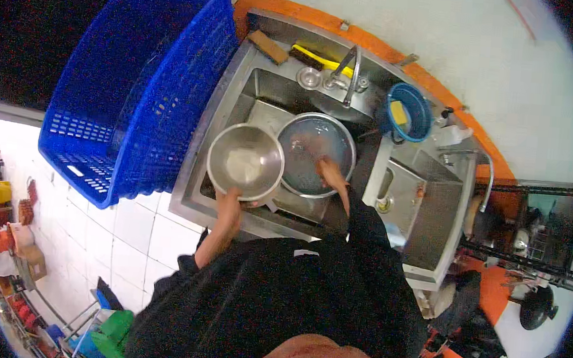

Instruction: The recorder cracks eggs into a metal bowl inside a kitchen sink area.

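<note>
My left hand (230, 204) grips the near rim of a stainless steel mixing bowl (221, 156), its thumb over the edge. A pale patch shows in the bottom of that bowl; whether it is contents or glare is unclear. To its right, a wider metal basin (351, 159) of cloudy water sits in the left sink compartment (266, 114). My right hand (331, 172) reaches over the basin's right side, fingertips at or under the water. A blurred pinkish shape (309, 145) shows in the water. I cannot see whether my right fingers hold anything.
A large blue plastic crate (172, 89) stands left of the sink. Behind the basin are a faucet (350, 78), a yellow-handled brush (321, 60), a brown sponge (268, 47) and a small metal dish (309, 78). A blue basket (416, 131) holds a yellow sponge (398, 112). The second sink compartment (407, 188) lies right.
</note>
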{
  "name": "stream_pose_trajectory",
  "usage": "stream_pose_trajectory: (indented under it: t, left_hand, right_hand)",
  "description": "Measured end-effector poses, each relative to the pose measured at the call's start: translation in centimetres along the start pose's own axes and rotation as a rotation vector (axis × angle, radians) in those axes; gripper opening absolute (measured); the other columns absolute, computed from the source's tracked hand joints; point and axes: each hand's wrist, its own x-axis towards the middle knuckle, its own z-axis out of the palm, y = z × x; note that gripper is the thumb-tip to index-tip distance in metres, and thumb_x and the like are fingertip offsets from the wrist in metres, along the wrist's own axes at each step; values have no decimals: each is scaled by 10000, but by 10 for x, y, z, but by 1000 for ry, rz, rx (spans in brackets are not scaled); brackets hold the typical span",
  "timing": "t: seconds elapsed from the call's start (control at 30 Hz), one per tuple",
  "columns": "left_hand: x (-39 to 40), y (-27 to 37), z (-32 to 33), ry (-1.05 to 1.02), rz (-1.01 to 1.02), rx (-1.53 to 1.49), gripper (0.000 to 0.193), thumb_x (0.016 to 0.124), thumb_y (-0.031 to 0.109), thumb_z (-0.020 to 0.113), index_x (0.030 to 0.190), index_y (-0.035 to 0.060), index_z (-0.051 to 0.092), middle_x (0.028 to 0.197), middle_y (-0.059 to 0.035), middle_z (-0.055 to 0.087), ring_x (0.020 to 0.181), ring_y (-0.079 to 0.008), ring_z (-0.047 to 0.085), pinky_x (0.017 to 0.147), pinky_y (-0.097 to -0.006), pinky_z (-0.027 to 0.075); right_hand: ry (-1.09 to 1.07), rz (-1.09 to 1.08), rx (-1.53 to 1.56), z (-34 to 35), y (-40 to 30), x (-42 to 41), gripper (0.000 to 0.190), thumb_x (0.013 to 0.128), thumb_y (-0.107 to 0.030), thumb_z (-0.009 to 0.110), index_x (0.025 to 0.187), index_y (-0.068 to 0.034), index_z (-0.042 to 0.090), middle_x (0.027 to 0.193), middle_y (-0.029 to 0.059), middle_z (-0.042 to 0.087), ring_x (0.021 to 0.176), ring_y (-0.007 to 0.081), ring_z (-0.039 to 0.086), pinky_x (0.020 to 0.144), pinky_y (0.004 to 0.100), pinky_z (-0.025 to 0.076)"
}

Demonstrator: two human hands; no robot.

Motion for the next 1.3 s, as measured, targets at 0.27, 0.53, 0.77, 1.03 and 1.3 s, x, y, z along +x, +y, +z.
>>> stream_pose_trajectory:
  t: [0.27,0.53,0.77,1.03,1.3]
  left_hand:
    - [-20,21,91,-415,-157,-98,596,780,2,387,1316,84,141,1152,-233,446,783,-344,626,503,-344,580]
    - [-30,0,97,-490,-185,-68,618,793,-13,358,1325,135,81,1198,-216,402,776,-340,630,480,-340,583]
    - [-60,-12,97,-593,-202,36,593,795,-3,361,1317,128,110,1137,-228,450,732,-335,636,423,-331,566]
    - [-72,-24,89,-674,-233,15,608,794,-1,362,1319,136,86,1072,-244,483,595,-312,627,380,-314,527]
    - [-79,-26,92,-720,-188,110,625,821,0,356,1338,187,58,1081,-246,492,608,-300,633,394,-314,534]
  right_hand:
    - [849,-711,-176,-16,-130,-222,302,832,-228,621,1057,-81,482,808,89,560,631,206,566,516,306,454]
    - [951,-849,-412,-7,-149,-267,321,798,-178,636,1054,-47,493,967,167,542,863,344,567,723,390,468]
    - [566,-822,-566,-13,-158,-263,364,772,-223,656,1053,-58,494,1029,169,538,940,364,544,767,403,460]
    - [560,-670,-724,-13,-172,-279,448,763,-390,646,1051,-82,494,948,150,604,824,365,593,675,395,478]
    - [709,-836,-686,-16,-175,-301,444,793,-434,590,1061,-96,484,905,147,613,789,367,601,638,404,484]
